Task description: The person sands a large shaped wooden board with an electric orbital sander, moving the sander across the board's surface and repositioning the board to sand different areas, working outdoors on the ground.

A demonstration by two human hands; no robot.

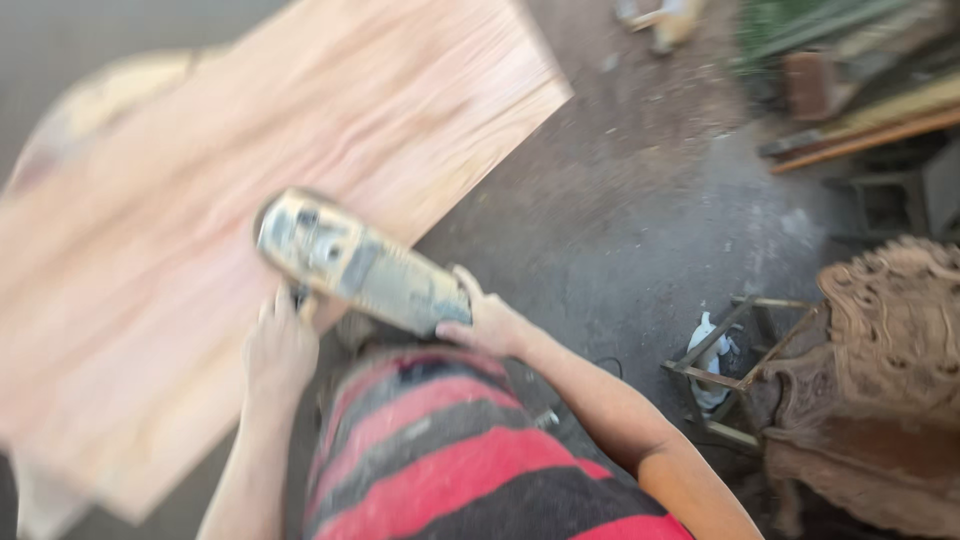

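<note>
A dusty grey angle grinder (355, 262) lies across the near edge of a large pale wooden board (230, 190). My right hand (487, 318) grips the rear body of the grinder. My left hand (280, 345) is closed around the side handle under the grinder's head. The picture is blurred by motion, so the disc itself cannot be made out. My red and black striped shirt (450, 450) fills the bottom middle.
The board tilts over a dark dusty concrete floor (640, 210). A carved wooden chair piece (880, 380) and a small metal frame stool (725, 365) stand at the right. Planks and scrap (860, 110) lie at the top right.
</note>
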